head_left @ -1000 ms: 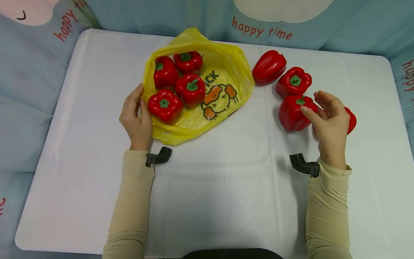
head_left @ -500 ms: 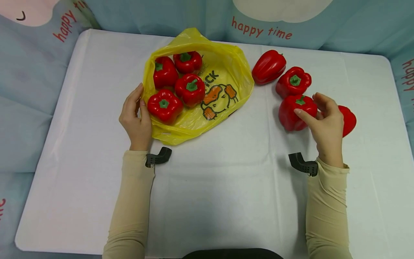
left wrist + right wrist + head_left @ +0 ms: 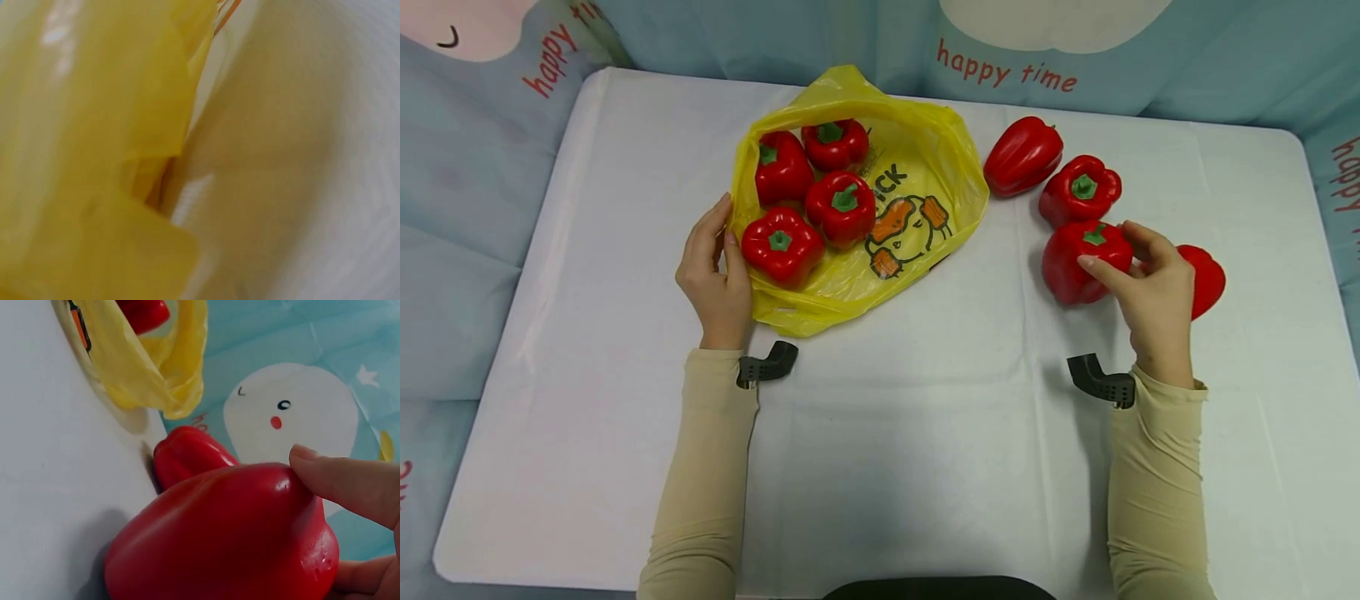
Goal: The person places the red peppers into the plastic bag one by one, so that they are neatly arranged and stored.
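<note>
My right hand (image 3: 1161,300) has its thumb and fingers on either side of a red bell pepper (image 3: 1078,271), gripping it near its stem end. In the right wrist view, the thumb presses on the top of that pepper (image 3: 219,537), and the fingers are partly hidden behind it. Over at the left, my left hand (image 3: 715,279) holds the side of a yellow plastic bag (image 3: 820,308) at its rim. Several red bell peppers (image 3: 782,246) lie inside the bag, whose mouth gapes toward me. Yellow plastic (image 3: 81,187) fills much of the left wrist view.
Two more bell peppers, one on its side (image 3: 1024,157) and one stem up (image 3: 1081,192), lie behind the gripped one. Another pepper (image 3: 1206,282) is partly hidden behind my right hand. All rest on a white-covered table (image 3: 895,442) with a printed blue curtain (image 3: 880,42) behind.
My right hand has moved slightly left and closed its thumb and fingers onto the nearer bell pepper, which has shifted a little left. The left hand and the bag have stayed in place.
</note>
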The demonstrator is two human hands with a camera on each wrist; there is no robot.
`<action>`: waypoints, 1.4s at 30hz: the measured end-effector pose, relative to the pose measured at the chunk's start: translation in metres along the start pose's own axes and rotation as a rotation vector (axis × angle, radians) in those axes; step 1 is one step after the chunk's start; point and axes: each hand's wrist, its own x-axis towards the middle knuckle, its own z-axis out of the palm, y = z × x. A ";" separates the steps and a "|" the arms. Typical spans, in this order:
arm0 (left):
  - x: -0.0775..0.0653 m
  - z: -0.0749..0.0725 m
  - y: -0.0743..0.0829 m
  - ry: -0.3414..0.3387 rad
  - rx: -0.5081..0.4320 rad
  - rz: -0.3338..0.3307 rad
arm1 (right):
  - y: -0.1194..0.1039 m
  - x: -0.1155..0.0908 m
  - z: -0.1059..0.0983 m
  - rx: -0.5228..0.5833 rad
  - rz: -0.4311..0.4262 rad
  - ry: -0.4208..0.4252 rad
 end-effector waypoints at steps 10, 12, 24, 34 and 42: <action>0.000 -0.001 0.002 0.005 0.004 0.006 | -0.004 -0.005 0.022 0.216 -0.092 -0.078; 0.000 -0.001 0.002 0.008 0.004 0.009 | -0.005 -0.007 0.028 0.262 -0.112 -0.085; 0.001 -0.003 0.008 0.008 -0.003 0.006 | -0.013 -0.018 0.049 0.492 -0.215 -0.147; 0.001 -0.003 0.019 0.005 -0.022 0.009 | -0.023 -0.018 0.055 0.521 -0.280 -0.179; 0.001 -0.001 0.008 0.007 -0.013 0.011 | -0.038 -0.015 0.063 0.560 -0.322 -0.196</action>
